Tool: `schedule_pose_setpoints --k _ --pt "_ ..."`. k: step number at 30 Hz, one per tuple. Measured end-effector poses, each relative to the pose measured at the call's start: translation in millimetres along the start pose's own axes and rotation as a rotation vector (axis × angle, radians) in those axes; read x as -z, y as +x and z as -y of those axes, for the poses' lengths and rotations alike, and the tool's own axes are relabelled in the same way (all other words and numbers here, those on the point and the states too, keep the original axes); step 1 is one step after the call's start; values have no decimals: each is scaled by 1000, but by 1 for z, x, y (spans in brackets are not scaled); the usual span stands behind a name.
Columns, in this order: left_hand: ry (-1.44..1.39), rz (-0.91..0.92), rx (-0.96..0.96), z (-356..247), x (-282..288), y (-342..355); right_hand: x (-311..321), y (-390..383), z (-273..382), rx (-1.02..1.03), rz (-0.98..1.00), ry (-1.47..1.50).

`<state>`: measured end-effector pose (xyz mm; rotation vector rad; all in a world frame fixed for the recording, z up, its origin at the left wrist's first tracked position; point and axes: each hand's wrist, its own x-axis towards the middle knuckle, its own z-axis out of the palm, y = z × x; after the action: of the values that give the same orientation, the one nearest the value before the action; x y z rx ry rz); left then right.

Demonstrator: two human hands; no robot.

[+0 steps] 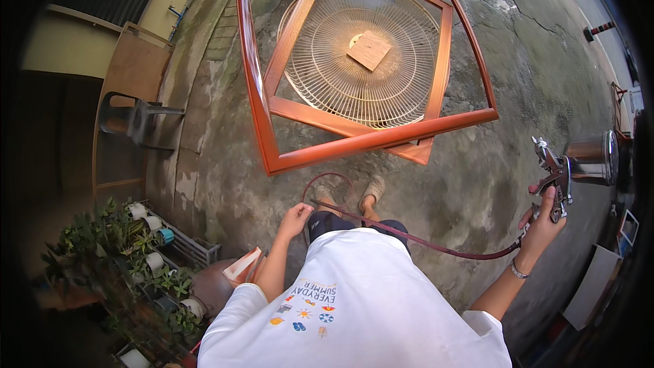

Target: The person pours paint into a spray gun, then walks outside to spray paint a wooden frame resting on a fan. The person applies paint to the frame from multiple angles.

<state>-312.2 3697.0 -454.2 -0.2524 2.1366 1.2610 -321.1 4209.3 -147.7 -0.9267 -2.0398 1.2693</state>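
Observation:
My right hand (541, 221) grips a metal spray gun (555, 177) with a shiny cup (593, 158), held out to the right and well away from the frames. A dark red hose (422, 240) runs from the gun across my legs to a loop near my feet. My left hand (294, 220) hangs beside my knee, fingers loosely curled, holding nothing. Ahead, two orange-brown lacquered wooden frames (368, 142) lie stacked over a round wire fan grille (354, 61), which carries a small wooden block (368, 50).
Cracked concrete ground (518, 75) stretches all around. A dark chair (133, 117) and a leaning wooden board (133, 68) stand at the left. Potted plants on a rack (136, 259) fill the lower left. Flat panels (593, 286) lie at the lower right.

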Motion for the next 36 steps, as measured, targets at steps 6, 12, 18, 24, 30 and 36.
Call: schedule_pose_setpoints --k 6,12,18,24,30,36 --pt "88 179 19 -37 29 9 -38 -78 42 69 39 99" --pt "163 473 -128 -72 39 0 -77 -152 70 154 115 194" --pt "39 699 -392 -150 70 -41 -111 -214 88 136 275 222" --pt "-55 825 -637 -194 115 -68 -138 -251 106 133 286 214" --pt "-97 852 -679 -194 101 -64 -147 -266 109 190 337 165" --pt "-163 1029 -760 -200 26 -70 -141 -252 114 214 282 197"
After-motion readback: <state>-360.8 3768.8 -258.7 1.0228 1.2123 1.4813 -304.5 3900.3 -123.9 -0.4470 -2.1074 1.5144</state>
